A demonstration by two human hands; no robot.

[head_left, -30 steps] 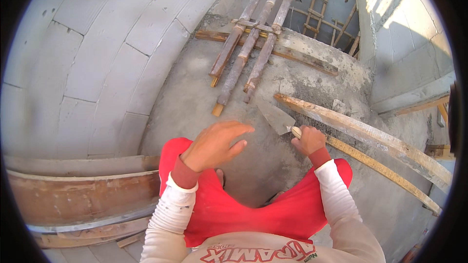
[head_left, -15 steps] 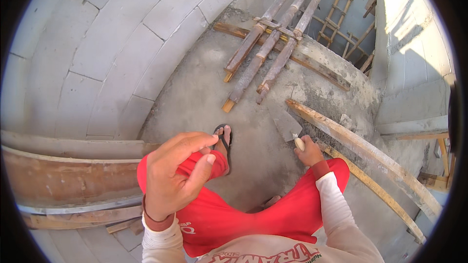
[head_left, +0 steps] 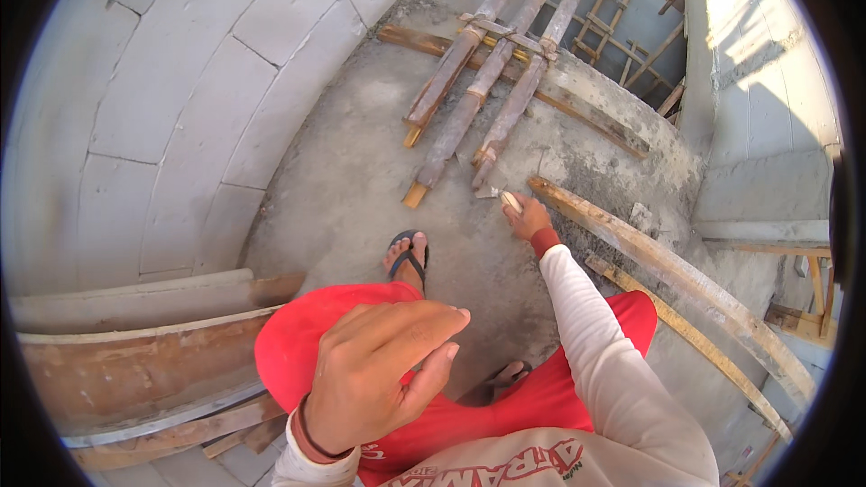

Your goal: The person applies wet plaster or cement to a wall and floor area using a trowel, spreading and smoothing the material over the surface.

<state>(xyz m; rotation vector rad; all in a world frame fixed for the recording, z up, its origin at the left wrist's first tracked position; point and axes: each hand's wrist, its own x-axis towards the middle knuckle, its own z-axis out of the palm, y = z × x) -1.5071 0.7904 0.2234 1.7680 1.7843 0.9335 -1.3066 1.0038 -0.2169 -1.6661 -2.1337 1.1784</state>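
**Trowel (head_left: pixel 488 191) shifted from beside the timbers to the poles (head_left: pixel 496 68)**

Half a second ago its blade lay out past the lower end of the rightmost pole; now it sits right at that end, and my right arm stretches farther to reach it. My left hand (head_left: pixel 383 370) has moved in toward the middle of my lap.

My right hand (head_left: pixel 529 218), just below and right of the poles, is wrapped around the trowel's pale handle (head_left: pixel 511 203). Part of the blade is hidden, so I cannot tell whether it touches the pole or only passes beneath it. My left hand hangs well below the poles, fingers half curled, thumb apart, with nothing visible in it.

I judge the trowel light and easy to swing one-handed, its metal blade thin and stiff, nothing fragile. The rounded handle is the place to hold, close behind the blade for control; grit or damp could make it a little slippery.

Farther out, my sandalled left foot (head_left: pixel 410 257) rests on the grey concrete floor (head_left: pixel 343 189) below the poles. A plank (head_left: pixel 595 117) crosses under them. Right of the poles lie a whitish timber (head_left: pixel 681 261) and a yellower one (head_left: pixel 695 334). Left of them rises the block wall (head_left: pixel 207 81); beyond their far right side is a ladder-like wooden frame (head_left: pixel 618 4).
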